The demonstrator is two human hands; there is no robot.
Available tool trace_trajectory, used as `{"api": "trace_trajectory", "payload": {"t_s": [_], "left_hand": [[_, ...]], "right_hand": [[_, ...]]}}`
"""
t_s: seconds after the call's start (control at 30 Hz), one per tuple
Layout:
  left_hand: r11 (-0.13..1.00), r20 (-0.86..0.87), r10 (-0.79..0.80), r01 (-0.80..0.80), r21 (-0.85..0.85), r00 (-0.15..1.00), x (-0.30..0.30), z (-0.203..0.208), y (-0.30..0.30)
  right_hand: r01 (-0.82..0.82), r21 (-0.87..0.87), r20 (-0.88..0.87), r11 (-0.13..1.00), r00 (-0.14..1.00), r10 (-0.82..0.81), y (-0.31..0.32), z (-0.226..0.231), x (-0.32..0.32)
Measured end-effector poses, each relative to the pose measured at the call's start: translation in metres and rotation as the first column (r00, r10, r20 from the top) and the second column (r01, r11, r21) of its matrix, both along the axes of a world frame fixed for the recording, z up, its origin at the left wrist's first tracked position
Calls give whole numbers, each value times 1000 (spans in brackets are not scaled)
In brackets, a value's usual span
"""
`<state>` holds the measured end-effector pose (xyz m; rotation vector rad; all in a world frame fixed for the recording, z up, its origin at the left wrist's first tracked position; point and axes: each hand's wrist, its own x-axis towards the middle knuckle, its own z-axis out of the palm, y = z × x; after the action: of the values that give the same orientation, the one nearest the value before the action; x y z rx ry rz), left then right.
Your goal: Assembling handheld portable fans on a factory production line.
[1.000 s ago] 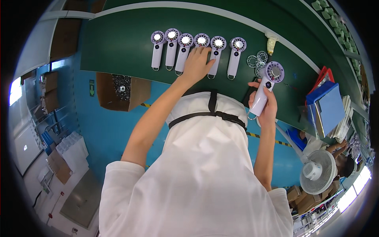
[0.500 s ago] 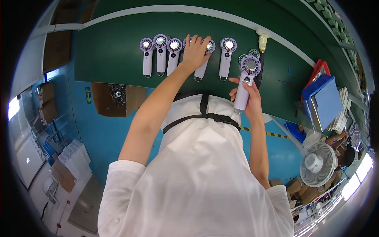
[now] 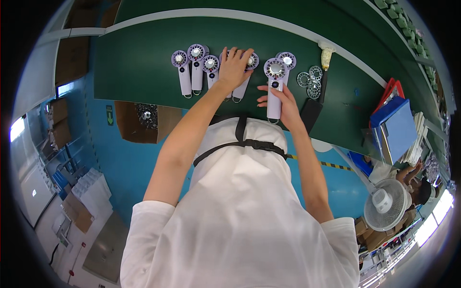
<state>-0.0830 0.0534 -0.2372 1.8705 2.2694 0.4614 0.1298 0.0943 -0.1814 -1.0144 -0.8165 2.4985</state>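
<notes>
Right grip (image 3: 288,103) closed round smooth lilac fan (image 3: 274,96), left of clear spoked rings (image 3: 314,88). Left grip (image 3: 232,71), farther left of rings, over round-headed fans (image 3: 251,61); clasp unclear. Flat green table (image 3: 343,117) beneath rings.

We count seven pale purple handheld fans (image 3: 274,102). We also see three ring-shaped grilles (image 3: 314,87) and one large white fan (image 3: 382,201).

head cam, L of pr | wide fisheye | faces dn | torso (image 3: 240,206) nr, bench (image 3: 134,53) beyond
</notes>
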Motion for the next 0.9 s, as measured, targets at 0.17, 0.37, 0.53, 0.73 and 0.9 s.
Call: {"api": "trace_trajectory", "payload": {"t_s": [0.17, 0.37, 0.53, 0.73, 0.9], "left_hand": [[999, 40, 43, -42, -14, 998, -5, -2, -3], [999, 17, 31, -31, 9, 999, -10, -2, -11], [981, 245, -19, -29, 192, 969, -20, 29, -52], [969, 225, 224, -242, 57, 948, -80, 25, -150], [959, 150, 274, -282, 34, 950, -106, 10, -192]], "right_hand": [[6, -43, 63, 999, 998, -4, -7, -19, -12], [54, -81, 56, 995, 997, -49, -12, -54, -27], [114, -152, 69, 982, 992, -104, -12, -85, -36], [-83, 338, 492, 937, 865, -101, -9, -97, -51], [-187, 637, 644, 748, 662, -383, -21, -103, -66]]}}
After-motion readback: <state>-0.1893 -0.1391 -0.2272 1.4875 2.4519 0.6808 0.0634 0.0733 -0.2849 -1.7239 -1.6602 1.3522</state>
